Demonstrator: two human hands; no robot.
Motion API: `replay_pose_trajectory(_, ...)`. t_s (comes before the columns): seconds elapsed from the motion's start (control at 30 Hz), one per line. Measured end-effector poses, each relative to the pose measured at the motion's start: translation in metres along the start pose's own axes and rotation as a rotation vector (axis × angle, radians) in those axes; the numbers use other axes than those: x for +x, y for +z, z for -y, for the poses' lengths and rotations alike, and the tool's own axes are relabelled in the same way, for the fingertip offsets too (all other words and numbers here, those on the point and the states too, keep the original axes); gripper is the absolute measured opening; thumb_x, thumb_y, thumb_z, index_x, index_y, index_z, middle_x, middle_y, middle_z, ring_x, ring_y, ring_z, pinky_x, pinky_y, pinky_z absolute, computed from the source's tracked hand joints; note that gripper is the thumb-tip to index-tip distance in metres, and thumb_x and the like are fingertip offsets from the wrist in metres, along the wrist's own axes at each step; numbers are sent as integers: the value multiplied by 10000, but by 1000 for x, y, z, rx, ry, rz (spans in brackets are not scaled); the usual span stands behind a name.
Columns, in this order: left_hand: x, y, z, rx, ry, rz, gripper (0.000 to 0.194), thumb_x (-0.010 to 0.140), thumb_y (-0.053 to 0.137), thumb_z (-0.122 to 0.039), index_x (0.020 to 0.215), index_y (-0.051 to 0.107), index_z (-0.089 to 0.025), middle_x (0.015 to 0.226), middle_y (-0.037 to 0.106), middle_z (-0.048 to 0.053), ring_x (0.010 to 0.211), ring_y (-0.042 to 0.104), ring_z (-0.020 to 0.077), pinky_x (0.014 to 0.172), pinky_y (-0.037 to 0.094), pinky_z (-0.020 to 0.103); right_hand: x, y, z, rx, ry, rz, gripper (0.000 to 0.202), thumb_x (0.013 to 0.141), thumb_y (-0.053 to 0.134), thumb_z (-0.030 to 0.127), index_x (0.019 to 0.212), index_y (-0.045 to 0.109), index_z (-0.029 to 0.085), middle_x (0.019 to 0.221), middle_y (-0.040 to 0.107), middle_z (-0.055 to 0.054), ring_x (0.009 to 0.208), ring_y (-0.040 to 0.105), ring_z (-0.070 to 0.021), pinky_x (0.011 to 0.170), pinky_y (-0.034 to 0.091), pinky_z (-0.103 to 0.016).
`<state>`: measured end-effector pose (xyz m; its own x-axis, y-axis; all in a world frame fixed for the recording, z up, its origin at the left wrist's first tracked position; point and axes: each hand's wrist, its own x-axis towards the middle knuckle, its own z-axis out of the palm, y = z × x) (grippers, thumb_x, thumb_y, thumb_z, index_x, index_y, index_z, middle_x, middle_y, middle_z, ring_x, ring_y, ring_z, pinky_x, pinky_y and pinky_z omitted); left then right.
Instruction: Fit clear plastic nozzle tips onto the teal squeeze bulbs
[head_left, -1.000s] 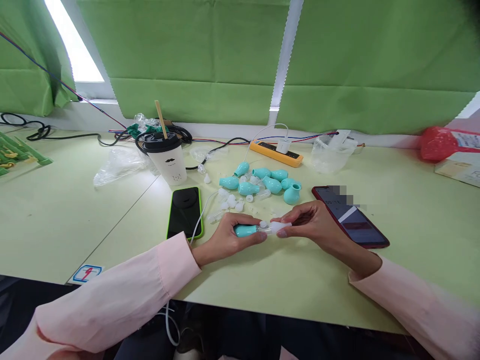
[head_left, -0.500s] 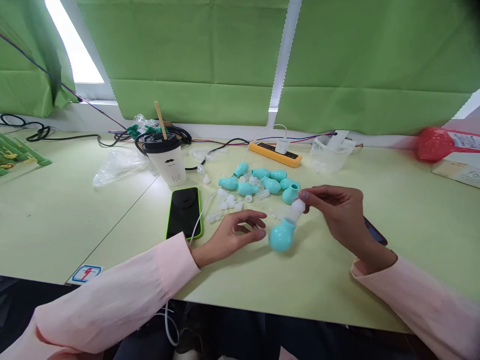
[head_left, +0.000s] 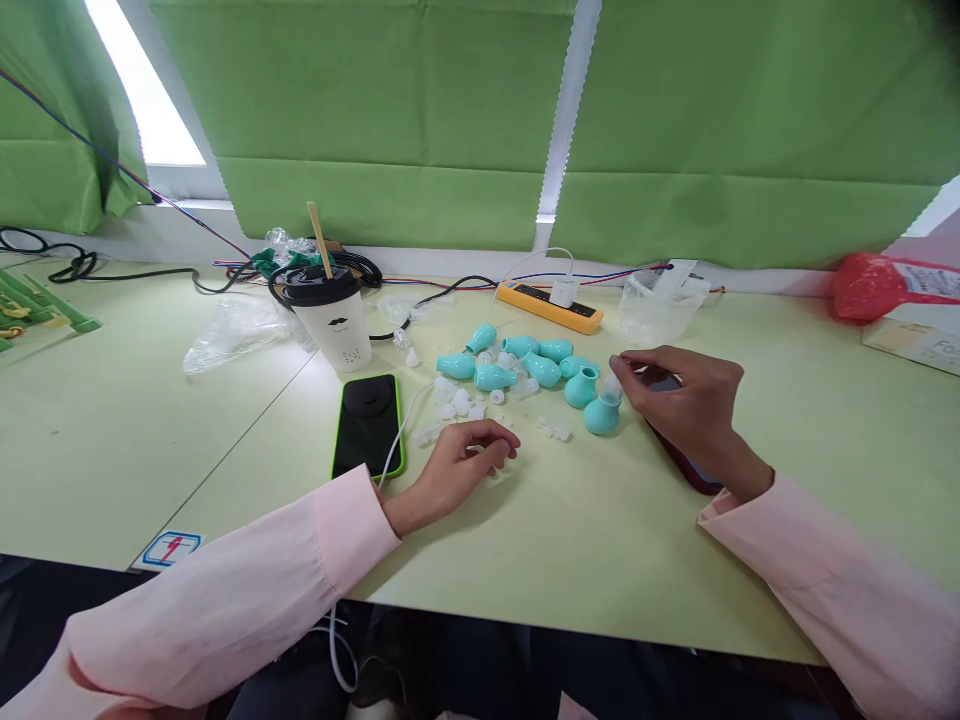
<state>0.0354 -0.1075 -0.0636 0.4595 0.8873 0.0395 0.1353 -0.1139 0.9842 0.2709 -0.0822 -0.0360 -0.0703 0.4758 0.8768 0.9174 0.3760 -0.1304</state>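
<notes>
The right hand (head_left: 686,405) is pinching the clear plastic tip of a teal rubber bulb (head_left: 602,413), which is standing upright on the pale green table (head_left: 787,420) just beside the heap of matching teal bulbs (head_left: 525,366) (smooth, pear-shaped). The left hand (head_left: 461,466) is resting with fingers loosely curled; whether it is gripping anything I cannot tell. Small translucent caps (head_left: 459,402) are lying near it, beside a green-cased phone (head_left: 368,425) and a lidded paper cup (head_left: 331,316).
</notes>
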Motion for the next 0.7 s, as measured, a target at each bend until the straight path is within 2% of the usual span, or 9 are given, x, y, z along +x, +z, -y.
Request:
replay_pose_trajectory(0.13,1,-1,4,165,32,-99,182,749,413,-222,787,570,-141,700,576,19,601,485,92,517,386,197,-2,3,-4,-75,21,15,175,718,534,324,691,636,185,597,639,-22,515,571,-152,497,382,-258)
replay_pose_trajectory(0.27,0,-2,2,521,122,-183,195,751,402,-207,816,581,-165,693,584,15,617,499,115,535,392,222,-2,5,-10,-180,-107,15,199,734,521,346,770,627,181,654,638,-43,606,582,-184,562,382,-300)
replay_pose_trajectory(0.37,-1,-3,-2,831,249,-212,237,748,418,-211,934,561,-175,902,576,54,841,492,190,666,427,300,-4,4,-7,-225,-263,-54,187,716,555,313,847,598,186,858,632,-71,766,569,-219,664,397,-357)
replay_pose_trajectory(0.47,-3,-3,-1,1078,360,-134,401,757,431,-262,1148,435,-177,1184,444,91,1069,359,277,820,379,417,-10,-3,10,-145,-564,-84,206,693,593,234,895,566,212,1039,555,-68,942,495,-240,736,420,-387)
replay_pose_trajectory(0.53,-4,-2,2,1186,407,-56,465,786,401,-303,1231,342,-181,1307,317,94,1153,267,308,902,295,478,-18,-7,26,3,-795,57,204,719,558,174,922,551,193,1079,523,-76,1017,446,-240,773,439,-381)
replay_pose_trajectory(0.6,-5,-2,7,1255,420,0,462,824,338,-333,1262,294,-193,1354,245,79,1199,208,315,943,219,511,-26,-8,42,74,-906,260,197,751,500,141,942,548,138,1110,503,-116,1083,398,-273,818,434,-397)
replay_pose_trajectory(0.63,-5,-1,9,1276,418,19,451,838,305,-345,1265,287,-200,1361,238,68,1213,191,313,952,196,519,-30,-6,48,75,-900,330,206,762,472,119,955,545,116,1132,489,-136,1111,373,-288,832,428,-403)
replay_pose_trajectory(0.7,-5,-1,12,1306,418,45,433,854,256,-364,1255,303,-208,1356,259,48,1230,167,305,962,161,531,-37,2,55,14,-793,428,250,776,423,80,1000,530,96,1210,427,-164,1152,326,-309,830,430,-407)
